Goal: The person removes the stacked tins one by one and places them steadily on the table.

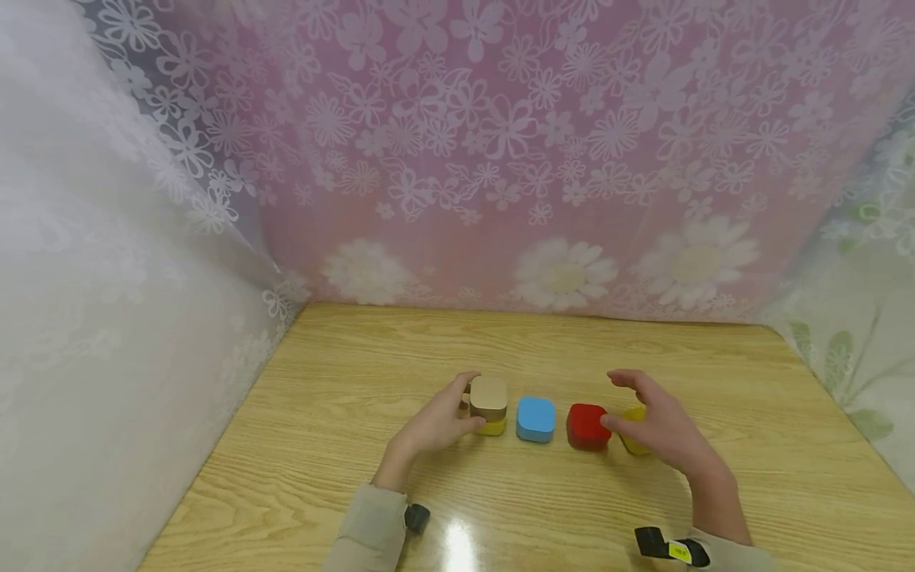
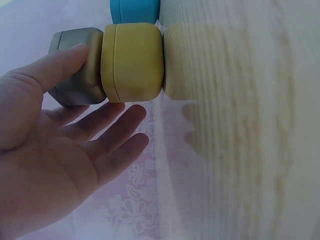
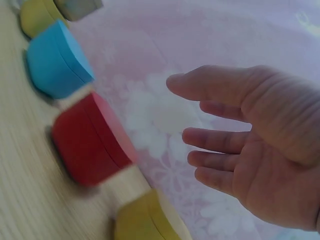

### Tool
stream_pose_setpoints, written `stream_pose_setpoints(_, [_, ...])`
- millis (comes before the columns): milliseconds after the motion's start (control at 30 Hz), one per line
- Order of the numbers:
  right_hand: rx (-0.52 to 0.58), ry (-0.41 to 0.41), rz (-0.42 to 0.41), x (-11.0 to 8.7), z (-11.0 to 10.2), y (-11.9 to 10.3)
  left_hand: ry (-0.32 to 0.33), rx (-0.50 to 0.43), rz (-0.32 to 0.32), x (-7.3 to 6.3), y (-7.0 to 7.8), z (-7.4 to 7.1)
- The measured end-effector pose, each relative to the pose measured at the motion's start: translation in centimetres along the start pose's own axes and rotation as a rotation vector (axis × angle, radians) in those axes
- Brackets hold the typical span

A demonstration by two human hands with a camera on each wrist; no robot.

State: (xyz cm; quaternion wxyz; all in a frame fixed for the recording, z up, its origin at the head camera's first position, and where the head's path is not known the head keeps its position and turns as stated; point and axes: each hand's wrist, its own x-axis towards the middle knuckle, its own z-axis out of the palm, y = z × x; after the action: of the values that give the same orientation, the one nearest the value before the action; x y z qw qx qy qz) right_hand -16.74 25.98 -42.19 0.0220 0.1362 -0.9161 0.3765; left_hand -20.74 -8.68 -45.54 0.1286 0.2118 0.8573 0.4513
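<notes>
A gold rounded-square box (image 1: 489, 396) sits on top of a yellow box (image 2: 134, 62) of the same shape. My left hand (image 1: 445, 417) holds the gold one, thumb on its near side and index finger behind. The other left fingers reach past the yellow box below. To the right stand a blue box (image 1: 536, 419) and a red box (image 1: 588, 427), each showing a lid seam in the right wrist view. My right hand (image 1: 665, 429) hovers over a second yellow box (image 1: 635, 442), partly hiding it. Its thumb and fingers are spread apart with nothing between them.
The boxes stand in a row on a wood-grain table (image 1: 343, 373). A pink flowered cloth (image 1: 457, 159) hangs along the back edge, with pale cloths at both sides. Dark straps (image 1: 417, 518) show at the wrists.
</notes>
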Motion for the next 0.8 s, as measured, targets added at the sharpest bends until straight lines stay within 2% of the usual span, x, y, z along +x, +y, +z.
stream_pose_setpoints(267, [0.027,-0.005,-0.026,1.2,2.2,-1.2,-0.003,0.023,0.004,0.1,-0.2,0.0])
stream_pose_setpoints(500, [0.057,-0.017,-0.015,1.9,4.4,-2.8,-0.007,0.041,0.007,0.1,-0.3,0.0])
stream_pose_setpoints(800, [0.066,-0.025,-0.088,2.5,6.9,-4.7,-0.012,0.047,0.001,0.2,-0.5,0.1])
